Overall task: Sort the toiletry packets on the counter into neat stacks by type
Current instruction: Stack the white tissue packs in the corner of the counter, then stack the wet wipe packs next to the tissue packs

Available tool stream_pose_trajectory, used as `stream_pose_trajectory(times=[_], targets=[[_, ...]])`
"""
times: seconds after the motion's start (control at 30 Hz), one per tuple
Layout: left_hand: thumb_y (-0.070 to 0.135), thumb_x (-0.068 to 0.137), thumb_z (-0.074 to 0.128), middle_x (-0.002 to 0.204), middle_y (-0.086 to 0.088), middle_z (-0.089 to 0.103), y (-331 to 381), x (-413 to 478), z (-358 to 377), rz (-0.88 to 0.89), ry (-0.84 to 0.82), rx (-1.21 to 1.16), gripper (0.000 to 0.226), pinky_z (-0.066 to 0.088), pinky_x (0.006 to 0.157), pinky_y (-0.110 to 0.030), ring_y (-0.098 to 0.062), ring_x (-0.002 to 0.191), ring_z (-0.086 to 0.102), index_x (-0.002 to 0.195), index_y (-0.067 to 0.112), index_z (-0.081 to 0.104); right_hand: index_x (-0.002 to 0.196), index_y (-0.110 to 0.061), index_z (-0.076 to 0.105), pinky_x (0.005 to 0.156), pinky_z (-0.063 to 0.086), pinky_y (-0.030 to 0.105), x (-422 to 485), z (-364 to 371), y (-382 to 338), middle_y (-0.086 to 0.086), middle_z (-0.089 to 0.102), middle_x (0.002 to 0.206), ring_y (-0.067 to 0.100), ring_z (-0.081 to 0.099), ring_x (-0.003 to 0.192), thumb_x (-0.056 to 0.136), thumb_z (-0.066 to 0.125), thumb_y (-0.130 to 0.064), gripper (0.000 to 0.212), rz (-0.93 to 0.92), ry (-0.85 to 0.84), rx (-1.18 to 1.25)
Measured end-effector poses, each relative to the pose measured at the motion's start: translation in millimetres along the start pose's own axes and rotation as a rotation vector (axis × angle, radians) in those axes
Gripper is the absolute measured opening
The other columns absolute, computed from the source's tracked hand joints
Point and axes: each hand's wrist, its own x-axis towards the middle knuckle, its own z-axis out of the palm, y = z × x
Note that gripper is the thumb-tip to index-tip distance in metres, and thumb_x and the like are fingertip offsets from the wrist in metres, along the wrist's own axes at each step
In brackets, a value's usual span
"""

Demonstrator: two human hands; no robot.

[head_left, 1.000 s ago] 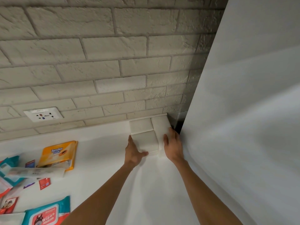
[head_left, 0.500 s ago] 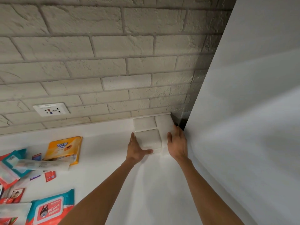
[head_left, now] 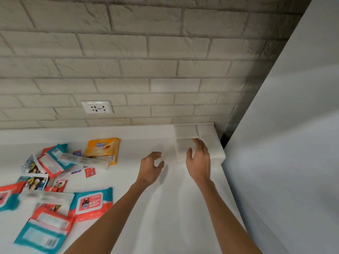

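White packs (head_left: 185, 132) sit squared up in the far right corner of the desk (head_left: 165, 208), against the brick wall (head_left: 128, 70); the stack looks finished. The right hand (head_left: 199, 160) hovers at its front edge, fingers spread and empty. Whether the fingertips touch the front pack cannot be told. The left hand (head_left: 151, 168) hangs over bare desk just beside it, fingers loosely curled round nothing.

Everything unsorted lies to the left of both hands. The orange Tender Love pack (head_left: 102, 149) is the nearest, yet well apart from the left hand, and the jumbled heap of wipes packs (head_left: 47, 165) spreads beyond it and toward the person. The left hand is the closer one — the next reach likely goes leftward across the desk, and the right arm would have farther to cross.
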Motion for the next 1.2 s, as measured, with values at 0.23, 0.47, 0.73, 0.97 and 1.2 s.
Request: stream_pose_trajectory(times=[0.23,0.47,0.73,0.97,1.2], targets=[[0.013,0.095,0.067,0.117,0.004,0.072,-54.2,-44.7,-63.4,-0.025,0.083,0.043,0.022,0.052,0.089,-0.018,-0.009,0.102,0.066,0.116,0.016,0.071,0.139,-0.020,0.057,0.106,0.052,0.035,-69.2,43.0,-78.1,0.001,0.064,0.137,0.022,0.063,0.125,0.104,0.055,-0.024,0.035,0.066,-0.184,0.097],[0.013,0.096,0.067,0.123,0.005,0.070,-115.5,-86.8,-125.7,-0.156,0.111,0.072,0.024,0.052,0.092,-0.019,-0.010,0.107,0.064,0.119,0.020,0.070,0.131,-0.024,0.060,0.102,0.048,0.026,-138.2,89.1,-152.4,-0.004,0.067,0.131,0.017,0.062,0.122,0.103,0.058,-0.024,0.028,0.093,-0.301,0.136],[0.028,0.099,0.063,0.128,0.004,0.067,-176.0,-136.2,-180.3,-0.233,0.125,0.148,0.026,0.052,0.080,-0.014,-0.013,0.102,0.065,0.125,0.028,0.065,0.143,-0.036,0.047,0.096,0.059,0.028,-191.6,137.4,-220.4,-0.007,0.055,0.146,0.018,0.056,0.132,0.104,0.058,-0.041,0.041,0.129,-0.602,0.028],[0.031,0.100,0.061,0.133,0.004,0.064,-215.8,-168.3,-210.9,-0.325,0.095,0.177,0.027,0.056,0.096,-0.031,-0.017,0.106,0.065,0.127,0.033,0.061,0.155,-0.031,0.035,0.117,0.044,0.039,-210.4,178.5,-241.3,-0.001,0.043,0.157,0.020,0.044,0.143,0.094,0.069,-0.053,0.072,-0.072,-0.805,-0.220],[0.028,0.100,0.059,0.141,0.005,0.056,-242.6,-183.1,-224.0,-0.333,0.024,0.194,0.032,0.062,0.086,-0.034,-0.022,0.119,0.065,0.132,0.034,0.057,0.158,-0.034,0.030,0.119,0.038,0.041,-215.5,189.3,-239.9,-0.003,0.039,0.161,0.022,0.039,0.147,0.091,0.065,-0.064,0.081,-0.052,-0.784,-0.333]])
